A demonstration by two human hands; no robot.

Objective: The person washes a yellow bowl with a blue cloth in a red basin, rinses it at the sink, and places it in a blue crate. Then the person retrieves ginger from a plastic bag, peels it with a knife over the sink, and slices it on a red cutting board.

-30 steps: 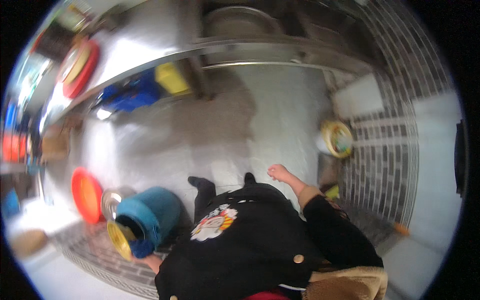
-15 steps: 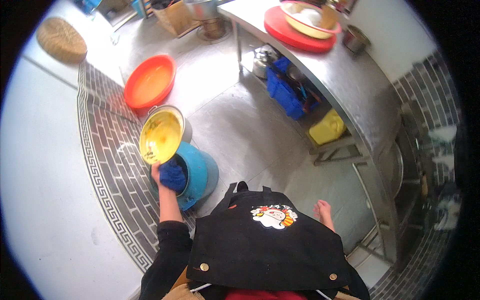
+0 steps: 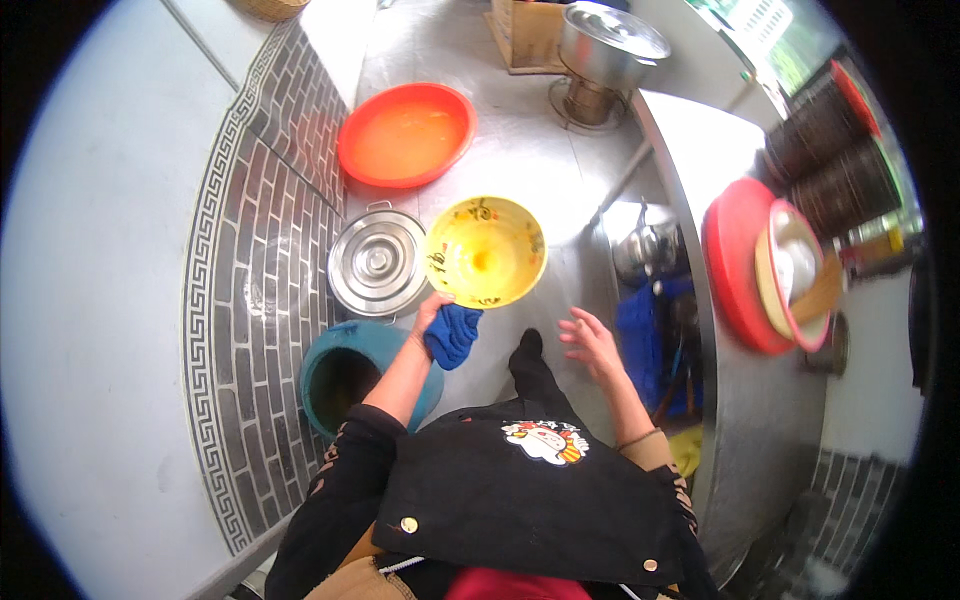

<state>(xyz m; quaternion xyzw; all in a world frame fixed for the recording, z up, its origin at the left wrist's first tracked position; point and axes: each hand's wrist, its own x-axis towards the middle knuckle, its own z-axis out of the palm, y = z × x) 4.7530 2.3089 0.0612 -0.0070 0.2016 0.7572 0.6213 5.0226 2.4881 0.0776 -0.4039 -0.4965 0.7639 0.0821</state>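
My left hand (image 3: pixel 430 312) grips the rim of a yellow bowl (image 3: pixel 490 250) with dark markings inside. The bowl is tilted so that its inside faces me. A bunched blue cloth (image 3: pixel 454 337) hangs from the same hand, just below the rim. Off to the right, my right hand (image 3: pixel 590 343) is held in the air, fingers apart and nothing in them. Below my left forearm stands a teal bucket (image 3: pixel 425 390), its inside dark. A steel pot with a lid (image 3: pixel 378 262) sits on the floor just beyond the bucket.
Farther off, an orange-red basin (image 3: pixel 410 135) rests on the floor by the tiled wall. A steel table (image 3: pixel 750 430) along the right carries a red round lid or basin (image 3: pixel 735 270) with a bowl on it. A large pot (image 3: pixel 605 65) stands on a burner at the back.
My left hand has lifted the bowl and cloth away from the bucket, rightward to in front of me. My right hand has come forward. The view has turned, and the lidded pot shows fully.
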